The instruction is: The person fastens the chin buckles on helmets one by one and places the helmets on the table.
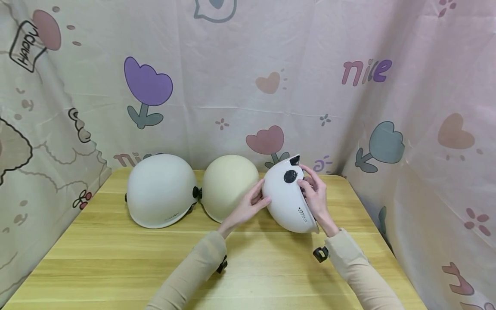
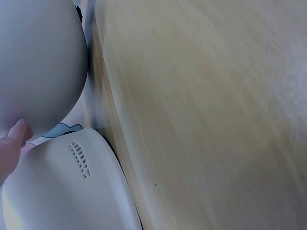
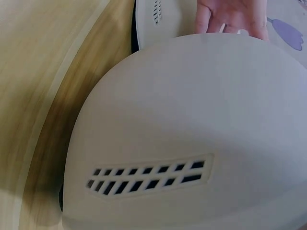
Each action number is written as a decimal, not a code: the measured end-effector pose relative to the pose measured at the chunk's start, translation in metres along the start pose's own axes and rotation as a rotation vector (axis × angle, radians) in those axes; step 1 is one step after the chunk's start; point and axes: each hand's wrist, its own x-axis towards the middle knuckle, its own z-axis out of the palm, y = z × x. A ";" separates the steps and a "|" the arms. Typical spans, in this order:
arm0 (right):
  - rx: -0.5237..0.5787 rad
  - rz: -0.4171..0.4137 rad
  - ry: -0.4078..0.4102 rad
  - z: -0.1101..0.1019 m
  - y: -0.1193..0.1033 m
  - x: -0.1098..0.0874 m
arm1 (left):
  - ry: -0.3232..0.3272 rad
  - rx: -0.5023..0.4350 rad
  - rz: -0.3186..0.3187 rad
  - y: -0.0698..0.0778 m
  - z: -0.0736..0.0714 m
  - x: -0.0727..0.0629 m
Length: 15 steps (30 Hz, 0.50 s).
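A white helmet (image 1: 286, 198) with a round black knob on its side stands tilted at the right of the row, its rim turned toward the right. My right hand (image 1: 315, 193) grips that rim, thumb outside; some of its fingers are hidden behind the edge. On the opposite side, my left hand (image 1: 249, 206) touches the rounded shell with extended fingers and thumb. The left wrist view shows the thumb against the white helmet (image 2: 38, 57). In the right wrist view, slotted vents mark the white helmet (image 3: 192, 105), and the left hand (image 3: 232, 17) appears beyond it.
A cream helmet (image 1: 230, 185) stands just left of the held one, partly behind my left hand. Farther left is a larger pale grey helmet (image 1: 160, 189) with black side knobs. All are on a wooden table (image 1: 116, 267), with a printed curtain (image 1: 217, 69) behind.
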 end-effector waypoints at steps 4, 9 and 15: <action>-0.017 0.041 0.005 -0.001 -0.001 -0.001 | -0.006 0.003 0.010 0.000 0.001 0.001; -0.036 0.061 -0.004 -0.001 -0.003 -0.001 | 0.008 0.010 -0.005 0.003 0.001 0.000; 0.005 0.088 -0.011 -0.002 -0.003 -0.002 | 0.036 0.035 -0.023 0.008 0.000 -0.001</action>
